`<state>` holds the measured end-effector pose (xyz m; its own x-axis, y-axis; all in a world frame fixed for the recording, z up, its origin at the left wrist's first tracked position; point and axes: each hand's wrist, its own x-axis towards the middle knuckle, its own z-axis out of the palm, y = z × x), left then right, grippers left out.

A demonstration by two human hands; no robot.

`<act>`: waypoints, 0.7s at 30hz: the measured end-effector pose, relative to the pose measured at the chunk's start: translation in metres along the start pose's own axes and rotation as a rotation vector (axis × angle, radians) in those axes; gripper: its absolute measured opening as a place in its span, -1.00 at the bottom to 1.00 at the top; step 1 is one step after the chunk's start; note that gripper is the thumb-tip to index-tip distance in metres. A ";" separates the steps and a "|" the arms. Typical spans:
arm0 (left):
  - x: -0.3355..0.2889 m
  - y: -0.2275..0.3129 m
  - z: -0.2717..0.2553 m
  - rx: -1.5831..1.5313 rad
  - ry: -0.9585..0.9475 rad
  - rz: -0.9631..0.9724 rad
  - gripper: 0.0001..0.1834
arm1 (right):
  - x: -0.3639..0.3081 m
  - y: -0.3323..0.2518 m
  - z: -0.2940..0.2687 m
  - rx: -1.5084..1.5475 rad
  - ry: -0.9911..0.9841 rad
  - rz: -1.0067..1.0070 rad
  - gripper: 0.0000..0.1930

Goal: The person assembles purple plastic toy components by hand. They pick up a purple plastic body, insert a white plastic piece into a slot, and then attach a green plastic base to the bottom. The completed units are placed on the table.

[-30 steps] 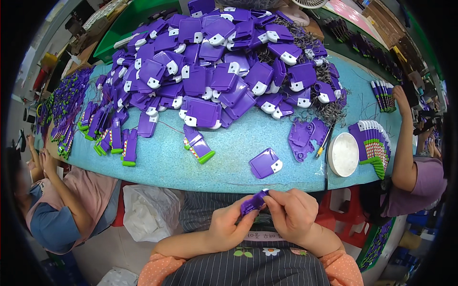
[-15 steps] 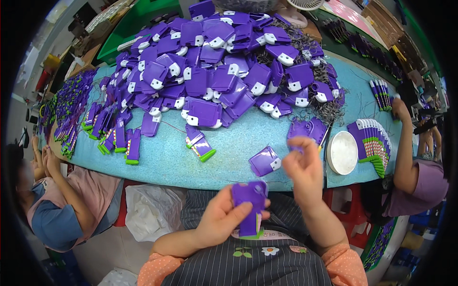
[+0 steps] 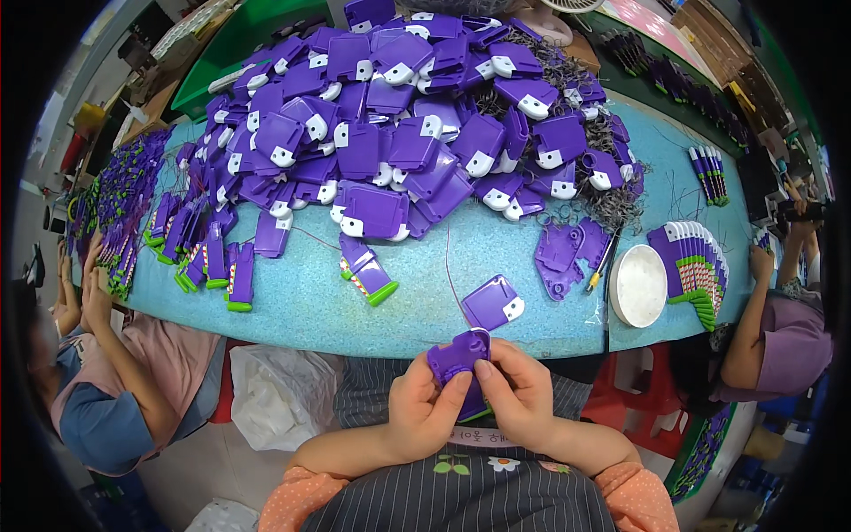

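Observation:
Just above my lap, a purple plastic casing piece (image 3: pixel 459 352) with a green lower edge is held between both hands. My left hand (image 3: pixel 424 404) grips its left side, thumb on the face. My right hand (image 3: pixel 518 397) pinches the right side, its thumb pressed near the rounded end. Whatever lies under the thumbs is hidden. Just beyond my hands, a purple cover with a white corner (image 3: pixel 493 303) lies on the blue table (image 3: pixel 390 332). A thin wire (image 3: pixel 449 275) runs from the pile down toward this cover.
A large heap of purple covers (image 3: pixel 363 146) fills the far middle, with grey coiled wires (image 3: pixel 612 204) beside it. To the right are open purple shells (image 3: pixel 567 253), a white bowl (image 3: pixel 638 288) and fanned assembled pieces (image 3: pixel 696 270). People sit at both sides.
My right hand has come down from above the table to the casing piece, joining my left hand on it. The thin wire now shows across the table.

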<state>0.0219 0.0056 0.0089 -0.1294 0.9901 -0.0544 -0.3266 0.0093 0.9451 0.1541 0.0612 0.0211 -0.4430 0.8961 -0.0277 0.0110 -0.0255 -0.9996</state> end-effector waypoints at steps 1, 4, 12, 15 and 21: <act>0.000 0.000 0.000 -0.004 0.002 0.001 -0.67 | 0.000 0.004 0.004 0.017 0.033 -0.011 -0.79; 0.000 0.000 0.001 -0.010 -0.005 0.007 -0.65 | 0.002 0.010 0.007 0.072 0.015 0.041 -0.84; -0.001 0.010 -0.006 -0.246 -0.128 -0.169 -0.64 | 0.025 -0.008 -0.023 0.172 -0.171 0.267 -0.80; -0.003 0.016 -0.007 -0.255 -0.105 -0.204 -0.63 | 0.074 -0.015 -0.061 -0.804 0.267 -0.365 -0.74; -0.006 0.021 0.005 -0.188 -0.110 -0.210 -0.65 | 0.109 -0.008 -0.075 -1.287 0.261 -0.213 -0.85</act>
<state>0.0205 0.0007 0.0302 0.0583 0.9786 -0.1974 -0.5047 0.1995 0.8399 0.1728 0.1917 0.0259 -0.3593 0.8921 0.2739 0.8618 0.4298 -0.2695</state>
